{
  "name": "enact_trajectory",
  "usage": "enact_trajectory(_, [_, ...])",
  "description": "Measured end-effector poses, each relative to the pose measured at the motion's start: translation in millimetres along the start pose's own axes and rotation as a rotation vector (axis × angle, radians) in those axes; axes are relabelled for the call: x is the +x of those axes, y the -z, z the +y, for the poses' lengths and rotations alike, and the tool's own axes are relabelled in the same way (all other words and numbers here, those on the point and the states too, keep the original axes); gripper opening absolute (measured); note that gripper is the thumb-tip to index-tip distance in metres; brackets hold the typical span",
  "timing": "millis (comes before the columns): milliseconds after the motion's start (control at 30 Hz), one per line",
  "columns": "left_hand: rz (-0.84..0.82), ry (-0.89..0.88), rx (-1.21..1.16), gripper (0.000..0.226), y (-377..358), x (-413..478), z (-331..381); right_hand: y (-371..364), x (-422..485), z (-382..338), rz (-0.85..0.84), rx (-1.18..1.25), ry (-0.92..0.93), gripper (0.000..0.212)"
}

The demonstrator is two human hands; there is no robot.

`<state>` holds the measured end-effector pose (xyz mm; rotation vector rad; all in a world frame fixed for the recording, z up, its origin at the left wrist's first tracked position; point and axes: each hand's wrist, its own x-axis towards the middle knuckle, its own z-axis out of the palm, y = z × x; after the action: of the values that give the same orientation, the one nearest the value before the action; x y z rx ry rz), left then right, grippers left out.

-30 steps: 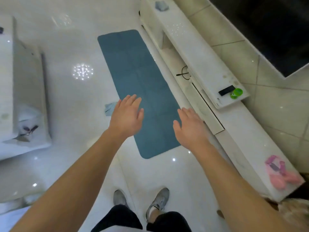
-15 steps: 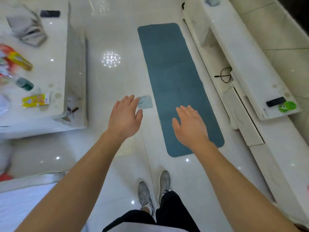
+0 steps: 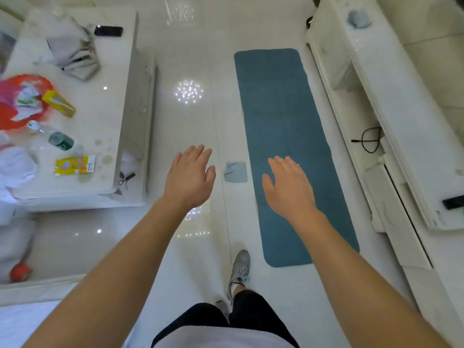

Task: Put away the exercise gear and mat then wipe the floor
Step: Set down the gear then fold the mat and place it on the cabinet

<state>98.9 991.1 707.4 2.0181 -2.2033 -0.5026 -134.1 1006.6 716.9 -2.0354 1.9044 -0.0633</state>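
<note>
A long teal exercise mat lies flat on the glossy white floor, right of centre, running away from me. A small grey-blue cloth lies on the floor against the mat's left edge. My left hand hovers over bare floor left of the cloth, fingers straight, holding nothing. My right hand hangs above the mat's near half, fingers relaxed and empty. Neither hand touches anything.
A white low table at the left carries a phone, grey cloths, a bottle, packets and a red bag. A long white TV cabinet runs along the right with a black cable. My shoe stands near the mat's front corner.
The view has swung left and back: the mat now sits further right and the low table has come into full view. Both hands stay open and spread; my feet have stepped.
</note>
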Motion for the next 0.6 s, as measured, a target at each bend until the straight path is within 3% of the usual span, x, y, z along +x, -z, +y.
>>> enact_trajectory(333, [0.03, 0.044, -0.05, 0.051, 35, 97, -36, 38, 112, -32, 0.02, 0.086, -0.053, 0.048])
enact_trajectory(600, [0.026, 0.078, -0.112, 0.05, 68, 194, -117, 36, 226, -101, 0.033, 0.113, -0.087, 0.049])
